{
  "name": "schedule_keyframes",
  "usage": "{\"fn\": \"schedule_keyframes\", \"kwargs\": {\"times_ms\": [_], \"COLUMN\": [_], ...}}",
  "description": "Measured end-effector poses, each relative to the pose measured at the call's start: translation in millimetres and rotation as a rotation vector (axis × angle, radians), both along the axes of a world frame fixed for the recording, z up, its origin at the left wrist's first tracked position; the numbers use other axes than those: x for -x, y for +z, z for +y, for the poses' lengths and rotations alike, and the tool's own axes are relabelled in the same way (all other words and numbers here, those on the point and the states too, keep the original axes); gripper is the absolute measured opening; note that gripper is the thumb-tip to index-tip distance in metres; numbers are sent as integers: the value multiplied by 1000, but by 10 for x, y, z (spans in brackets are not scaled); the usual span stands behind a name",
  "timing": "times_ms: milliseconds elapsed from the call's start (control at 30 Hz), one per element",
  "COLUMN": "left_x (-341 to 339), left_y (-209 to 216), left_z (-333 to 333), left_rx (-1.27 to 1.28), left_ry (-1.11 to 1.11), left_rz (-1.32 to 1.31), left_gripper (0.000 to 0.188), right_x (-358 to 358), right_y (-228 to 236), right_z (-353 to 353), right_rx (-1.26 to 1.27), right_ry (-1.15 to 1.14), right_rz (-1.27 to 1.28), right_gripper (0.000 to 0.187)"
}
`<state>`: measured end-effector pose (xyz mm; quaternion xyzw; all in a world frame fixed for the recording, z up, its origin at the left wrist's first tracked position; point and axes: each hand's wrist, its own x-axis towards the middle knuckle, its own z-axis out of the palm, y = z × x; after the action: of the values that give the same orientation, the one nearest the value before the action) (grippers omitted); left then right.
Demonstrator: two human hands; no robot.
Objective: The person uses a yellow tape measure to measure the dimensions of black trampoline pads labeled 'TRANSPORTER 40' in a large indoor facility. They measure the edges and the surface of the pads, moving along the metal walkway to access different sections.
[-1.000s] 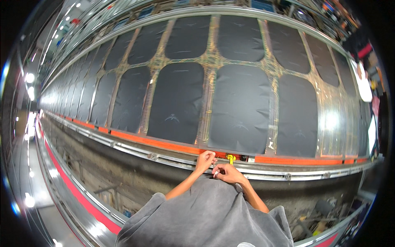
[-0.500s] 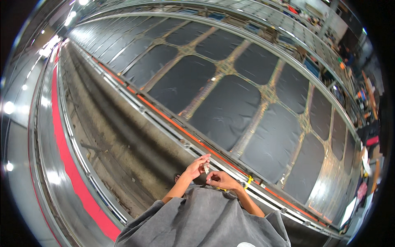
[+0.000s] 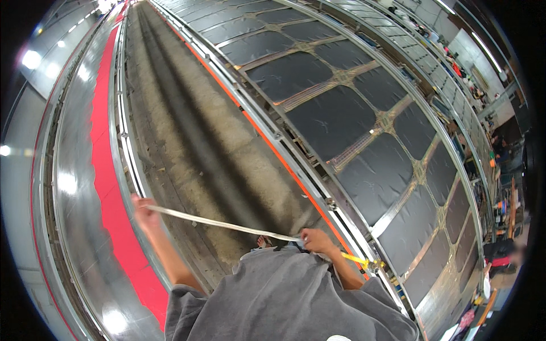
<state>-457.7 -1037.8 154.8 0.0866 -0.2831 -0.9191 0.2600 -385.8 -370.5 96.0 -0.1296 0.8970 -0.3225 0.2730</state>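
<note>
A narrow white strip is stretched across the front of me, over the aisle floor. At its left end my left hand is closed on it, a little blurred, beside the edge of the left table. My right hand pinches the strip's other end just ahead of my grey shirt. Behind the right wrist, a yellow band-like piece reaches to the rail; whether it joins the white strip I cannot tell.
On the right runs a long table with black panels and patterned strips, edged by a metal rail with an orange line. To the left, a shiny table carries a red strip. Between them lies a worn floor aisle. A person stands far right.
My hands have moved from close together to wide apart, the left swinging out left. The white strip, bunched at the hands before, is now drawn out. My view has turned left.
</note>
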Motion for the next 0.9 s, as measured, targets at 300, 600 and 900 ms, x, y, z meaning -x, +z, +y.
{"fn": "schedule_keyframes", "kwargs": {"times_ms": [300,600,900], "left_x": [-1104,906,3001], "left_y": [1635,18,-213], "left_z": [-1997,454,1456], "left_rx": [582,798,876], "left_ry": [975,587,-340], "left_rz": [-238,-813,-609], "left_gripper": [27,21,29], "right_x": [1135,3098,5045], "right_y": [-172,-278,615], "right_z": [-282,-2184,-3610], "right_rx": [56,268,649], "right_ry": [-112,332,536], "right_rz": [-55,-34,-32], "right_gripper": [26,27,21]}}
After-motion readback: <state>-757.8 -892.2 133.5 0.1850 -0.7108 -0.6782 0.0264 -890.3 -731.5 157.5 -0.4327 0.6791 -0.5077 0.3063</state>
